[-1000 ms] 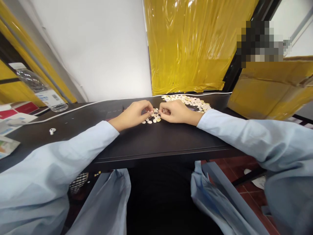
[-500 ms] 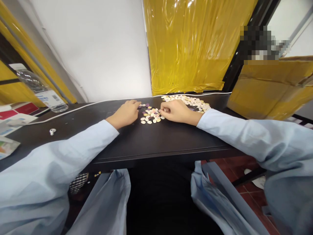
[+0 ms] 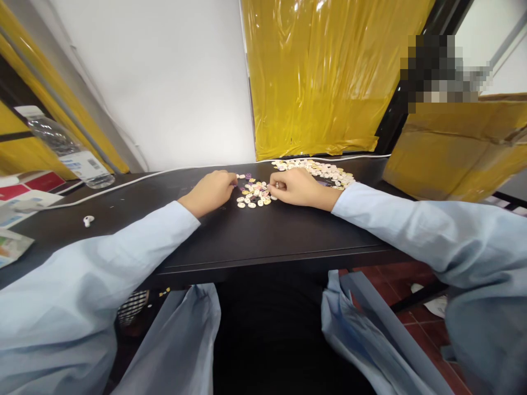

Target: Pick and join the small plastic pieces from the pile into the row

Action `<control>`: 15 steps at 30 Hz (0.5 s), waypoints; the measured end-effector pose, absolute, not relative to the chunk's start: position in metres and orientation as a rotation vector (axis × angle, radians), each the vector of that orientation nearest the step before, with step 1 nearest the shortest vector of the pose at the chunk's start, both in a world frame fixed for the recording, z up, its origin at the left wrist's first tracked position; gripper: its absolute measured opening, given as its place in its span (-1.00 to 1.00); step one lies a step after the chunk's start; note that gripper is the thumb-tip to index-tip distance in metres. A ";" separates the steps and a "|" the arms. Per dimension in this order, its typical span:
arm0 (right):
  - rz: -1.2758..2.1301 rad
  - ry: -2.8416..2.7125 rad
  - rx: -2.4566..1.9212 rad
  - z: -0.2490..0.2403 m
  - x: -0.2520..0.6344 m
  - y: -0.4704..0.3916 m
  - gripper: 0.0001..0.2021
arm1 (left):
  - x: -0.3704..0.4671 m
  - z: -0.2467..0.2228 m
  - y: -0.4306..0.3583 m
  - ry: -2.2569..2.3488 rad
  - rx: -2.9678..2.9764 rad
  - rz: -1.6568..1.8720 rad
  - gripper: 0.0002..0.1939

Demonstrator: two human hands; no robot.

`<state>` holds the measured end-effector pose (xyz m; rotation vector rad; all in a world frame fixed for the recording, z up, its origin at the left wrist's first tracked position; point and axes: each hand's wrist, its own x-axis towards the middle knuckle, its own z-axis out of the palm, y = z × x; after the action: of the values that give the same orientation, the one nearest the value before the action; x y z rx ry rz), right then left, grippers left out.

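Note:
Small round and oval button-like pieces, mostly white with some yellow and purple, lie in a loose cluster between my hands. My left hand rests at the cluster's left edge, fingers bent inward and closed near a few purple pieces; whatever is between the fingertips is hidden. On the cluster's right side, my right hand is curled with thumb and forefinger pinched together. What that pinch holds is too small to make out. Behind the right hand spreads a larger heap of similar pieces.
The black table stands against a white wall. A white cable runs along its back. At left are a plastic bottle, a white earbud and printed packets. A taped cardboard box is at right, a blurred person behind it.
My left fingers have drawn in slightly, uncovering white and purple pieces at the cluster's upper left. My right hand has barely moved.

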<state>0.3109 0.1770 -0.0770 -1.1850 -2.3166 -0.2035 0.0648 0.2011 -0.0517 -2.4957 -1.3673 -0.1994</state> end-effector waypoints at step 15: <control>-0.180 -2.331 -1.181 -0.077 0.311 0.178 -0.81 | 0.062 -0.055 0.205 -1.299 -2.526 -0.210 -0.61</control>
<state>0.3109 0.1778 -0.0775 -1.1808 -2.3311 -0.1801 0.0621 0.2048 -0.0546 -2.5259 -1.2990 -0.2104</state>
